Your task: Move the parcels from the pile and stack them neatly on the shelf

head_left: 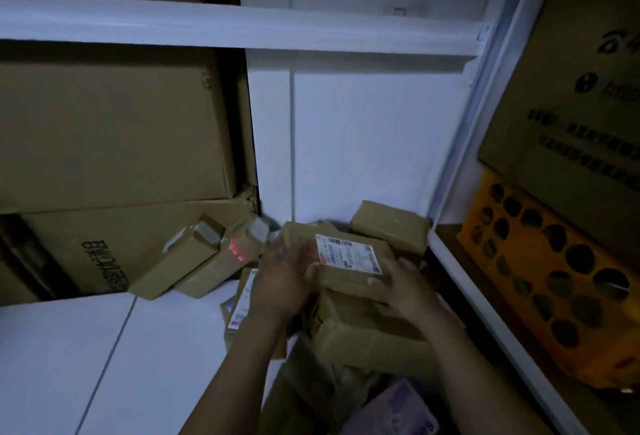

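A small brown parcel with a white shipping label (349,254) sits on top of a pile of cardboard parcels (363,327) in the corner of the white floor. My left hand (284,278) grips its left side and my right hand (405,290) grips its right front edge. Another small parcel (389,223) lies behind it against the wall. Two long parcels (180,258) lean to the left of the pile. A flat labelled parcel (242,299) lies partly under my left wrist.
A white shelf board (242,27) runs across above, with large cartons (110,129) filling the bay at left. A white upright post (491,95) stands at right. Beyond it are a yellow perforated crate (554,275) and a big printed carton (581,95).
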